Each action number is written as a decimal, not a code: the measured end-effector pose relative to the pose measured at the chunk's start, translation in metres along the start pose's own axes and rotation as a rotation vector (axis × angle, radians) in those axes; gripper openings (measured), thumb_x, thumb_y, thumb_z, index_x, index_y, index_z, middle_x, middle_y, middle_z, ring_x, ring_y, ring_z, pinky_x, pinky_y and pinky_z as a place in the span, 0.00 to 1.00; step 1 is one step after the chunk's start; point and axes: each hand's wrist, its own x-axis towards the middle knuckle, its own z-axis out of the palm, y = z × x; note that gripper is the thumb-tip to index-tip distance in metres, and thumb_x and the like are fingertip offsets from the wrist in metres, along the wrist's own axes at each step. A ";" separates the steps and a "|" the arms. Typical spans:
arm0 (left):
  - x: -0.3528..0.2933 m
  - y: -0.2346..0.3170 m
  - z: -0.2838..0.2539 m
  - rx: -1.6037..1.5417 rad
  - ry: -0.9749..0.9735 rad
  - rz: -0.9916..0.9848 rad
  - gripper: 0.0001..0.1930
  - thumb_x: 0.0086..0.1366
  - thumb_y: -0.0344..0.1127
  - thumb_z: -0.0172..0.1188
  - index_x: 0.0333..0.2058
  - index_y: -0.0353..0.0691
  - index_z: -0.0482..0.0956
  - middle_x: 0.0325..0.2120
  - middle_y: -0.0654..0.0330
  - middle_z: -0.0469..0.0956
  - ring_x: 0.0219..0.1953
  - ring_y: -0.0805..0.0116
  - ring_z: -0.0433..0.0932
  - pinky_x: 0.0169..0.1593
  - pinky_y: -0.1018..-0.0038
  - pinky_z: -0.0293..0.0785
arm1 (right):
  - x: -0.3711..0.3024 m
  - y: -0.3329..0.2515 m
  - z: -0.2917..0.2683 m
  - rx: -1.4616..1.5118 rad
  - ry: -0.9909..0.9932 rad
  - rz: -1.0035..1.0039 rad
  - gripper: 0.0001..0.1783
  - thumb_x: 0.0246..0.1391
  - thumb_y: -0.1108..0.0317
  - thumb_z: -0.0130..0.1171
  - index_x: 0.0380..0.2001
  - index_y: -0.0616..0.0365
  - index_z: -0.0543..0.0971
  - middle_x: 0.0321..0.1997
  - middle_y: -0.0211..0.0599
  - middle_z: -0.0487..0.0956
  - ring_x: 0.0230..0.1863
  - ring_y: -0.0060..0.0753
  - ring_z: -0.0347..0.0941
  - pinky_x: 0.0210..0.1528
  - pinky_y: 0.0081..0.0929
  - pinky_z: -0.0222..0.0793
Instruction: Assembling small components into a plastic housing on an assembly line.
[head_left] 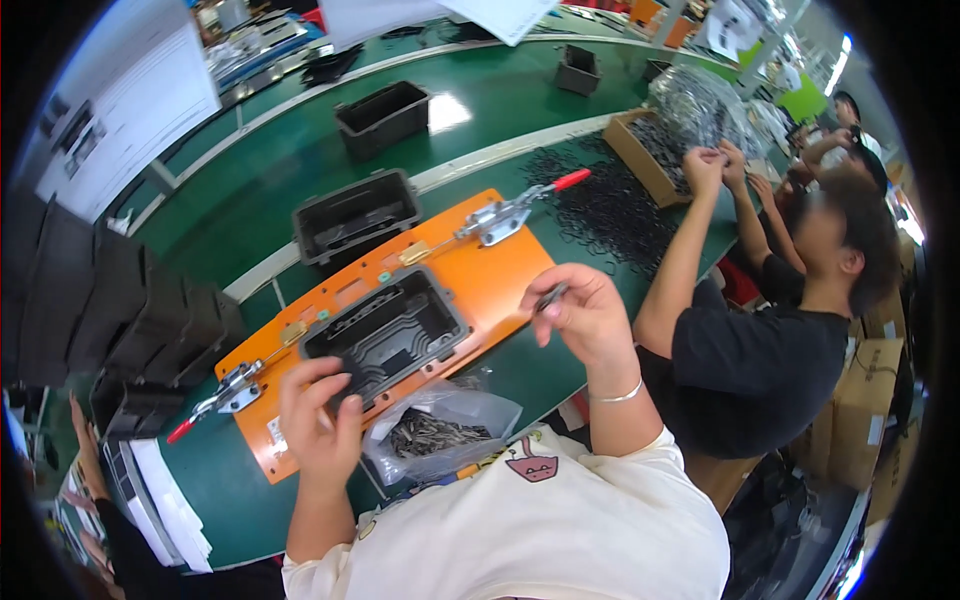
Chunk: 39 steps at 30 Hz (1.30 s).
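A black plastic box (441,352) without a lid sits in an orange fixture plate (520,262), its ribbed inside facing up. At the box's near left corner is my left hand (318,415), thumb and fingers apart, with nothing seen between them. To the right of the plate, my right hand (590,315) is raised and pinches a small dark metal piece (550,297); its exact kind is too small to make out. A clear plastic bag (505,413) lies open between the box and my body, holding many small metal pieces (435,433).
Red-handled toggle clamps (500,218) (238,388) stand at both plate ends. Behind are black boxes (360,215) (385,118) and a green conveyor (480,90). Black rings (610,205) and a cardboard box (645,165) lie right, beside a co-worker (770,360). Stacked black boxes (120,300) rise left.
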 end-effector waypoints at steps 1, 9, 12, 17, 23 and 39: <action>0.008 0.011 0.005 -0.069 -0.014 0.023 0.10 0.52 0.23 0.62 0.34 0.31 0.76 0.35 0.50 0.75 0.35 0.60 0.74 0.39 0.72 0.72 | 0.004 0.002 0.019 -0.010 -0.030 0.068 0.14 0.47 0.78 0.62 0.40 0.66 0.77 0.37 0.49 0.79 0.25 0.29 0.76 0.26 0.20 0.74; 0.024 0.034 0.020 -0.136 -0.123 -0.065 0.11 0.51 0.20 0.66 0.35 0.33 0.76 0.27 0.58 0.73 0.25 0.74 0.75 0.28 0.81 0.75 | 0.015 0.030 0.104 -0.005 -0.210 0.279 0.08 0.55 0.77 0.58 0.39 0.62 0.73 0.37 0.34 0.78 0.37 0.22 0.77 0.32 0.16 0.73; 0.017 0.027 0.017 -0.158 -0.104 -0.038 0.12 0.51 0.20 0.67 0.35 0.34 0.76 0.28 0.57 0.74 0.26 0.72 0.76 0.28 0.81 0.77 | 0.015 0.044 0.097 0.049 -0.242 0.301 0.09 0.55 0.77 0.58 0.40 0.63 0.74 0.38 0.36 0.78 0.38 0.24 0.77 0.33 0.18 0.74; 0.011 0.015 0.006 -0.189 -0.186 0.240 0.11 0.46 0.21 0.67 0.30 0.39 0.79 0.29 0.59 0.75 0.30 0.64 0.74 0.32 0.74 0.69 | 0.018 0.044 0.090 0.106 -0.420 0.393 0.12 0.54 0.77 0.57 0.43 0.64 0.74 0.40 0.37 0.78 0.37 0.24 0.77 0.33 0.19 0.74; 0.013 0.008 -0.003 -0.126 -0.224 0.348 0.12 0.43 0.25 0.66 0.30 0.43 0.81 0.31 0.61 0.74 0.33 0.61 0.73 0.37 0.68 0.67 | 0.020 0.038 0.096 0.090 -0.696 0.651 0.17 0.50 0.77 0.61 0.46 0.63 0.75 0.34 0.32 0.78 0.33 0.16 0.75 0.32 0.15 0.70; 0.009 0.003 0.010 0.566 -0.410 -0.023 0.29 0.54 0.54 0.61 0.48 0.39 0.76 0.64 0.42 0.54 0.67 0.42 0.51 0.64 0.44 0.44 | 0.162 0.027 0.073 -1.169 -0.411 0.124 0.07 0.45 0.76 0.64 0.30 0.67 0.81 0.26 0.38 0.80 0.28 0.25 0.76 0.34 0.23 0.72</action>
